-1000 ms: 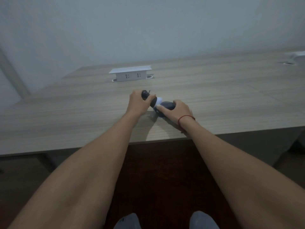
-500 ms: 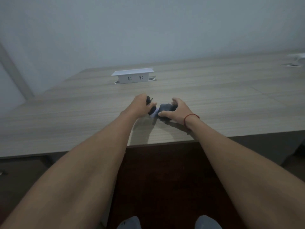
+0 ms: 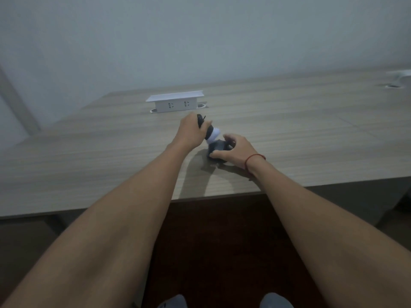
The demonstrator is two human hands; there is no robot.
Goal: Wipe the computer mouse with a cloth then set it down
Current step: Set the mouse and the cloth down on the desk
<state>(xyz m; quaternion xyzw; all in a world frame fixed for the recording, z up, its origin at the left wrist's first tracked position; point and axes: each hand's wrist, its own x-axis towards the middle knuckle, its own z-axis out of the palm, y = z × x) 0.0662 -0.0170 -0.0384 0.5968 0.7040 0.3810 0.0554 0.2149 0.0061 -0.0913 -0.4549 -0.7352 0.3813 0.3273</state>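
My left hand (image 3: 189,132) is closed around a dark computer mouse (image 3: 202,122), held tilted a little above the wooden desk (image 3: 311,134). A pale patch (image 3: 214,133) shows at the mouse's lower end; I cannot tell whether it belongs to the mouse or the cloth. My right hand (image 3: 235,150) grips a bunched dark grey cloth (image 3: 218,147) low on the desk, pressed against that lower end. Most of the mouse is hidden by my fingers.
A white pop-up socket box (image 3: 175,102) stands on the desk behind my hands. A cable hole and a white object (image 3: 394,85) sit at the far right. The desk's front edge (image 3: 211,196) runs below my wrists, with dark floor beneath.
My left hand has lifted the mouse up and away from me, tilting it. My right hand with the cloth has stayed low, sliding toward the mouse's lower end.
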